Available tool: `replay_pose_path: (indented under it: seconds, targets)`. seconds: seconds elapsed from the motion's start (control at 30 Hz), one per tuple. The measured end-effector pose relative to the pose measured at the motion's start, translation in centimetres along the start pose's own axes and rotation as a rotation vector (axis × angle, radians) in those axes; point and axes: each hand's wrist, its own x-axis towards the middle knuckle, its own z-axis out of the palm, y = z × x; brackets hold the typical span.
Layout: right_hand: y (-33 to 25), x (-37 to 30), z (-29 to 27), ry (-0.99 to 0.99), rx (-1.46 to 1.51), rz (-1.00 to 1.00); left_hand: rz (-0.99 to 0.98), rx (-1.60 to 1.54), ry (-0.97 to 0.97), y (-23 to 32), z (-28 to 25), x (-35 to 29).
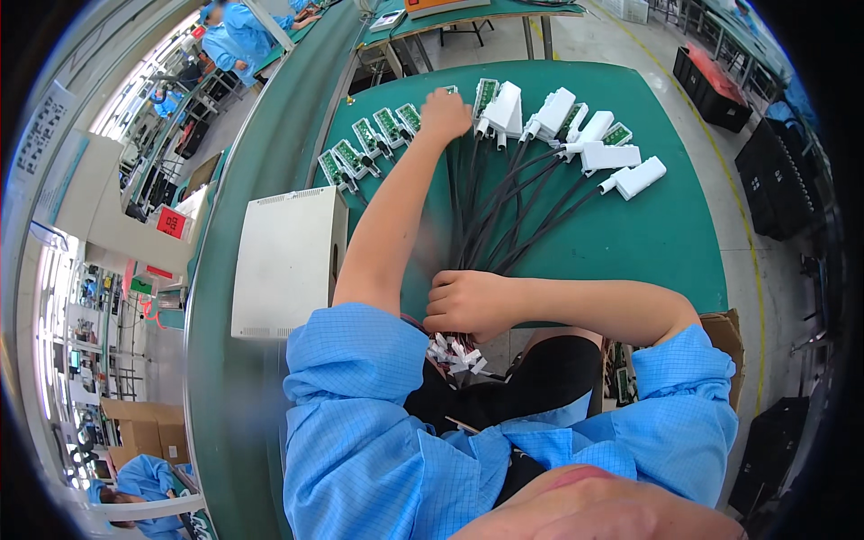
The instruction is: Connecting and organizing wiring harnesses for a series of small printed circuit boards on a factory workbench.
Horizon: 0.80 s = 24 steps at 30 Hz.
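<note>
Black cable bundle (pixel 504 207) gripped in right hand (pixel 468 304) fist; left hand (pixel 445 114) closed over circuit board (pixel 450 91) at far end.

The person wears a light blue short-sleeved work smock of thin fabric with a fine grid pattern (pixel 360 450), its sleeves ending above the elbows and leaving both forearms bare. Under the open front shows a black garment (pixel 540 378). Both hands are bare, without gloves, rings or a watch.
</note>
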Motion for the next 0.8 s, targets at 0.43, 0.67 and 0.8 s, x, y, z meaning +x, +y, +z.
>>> replay_pose_path:
  seconds: [0.43,0.67,0.8]
  targets:
    - [0.0,0.2,-0.6,-0.035,-0.007,0.016,-0.29,-0.412,0.013,3.7,0.8,0.1]
    - [0.4,0.0,0.4,0.061,0.002,-0.035,-0.24,-0.128,0.16,1.7,0.8,-1.6]
    - [0.2,0.1,0.2,-0.032,0.023,0.007,-0.014,-0.02,0.058,1.5,1.4,-1.1]
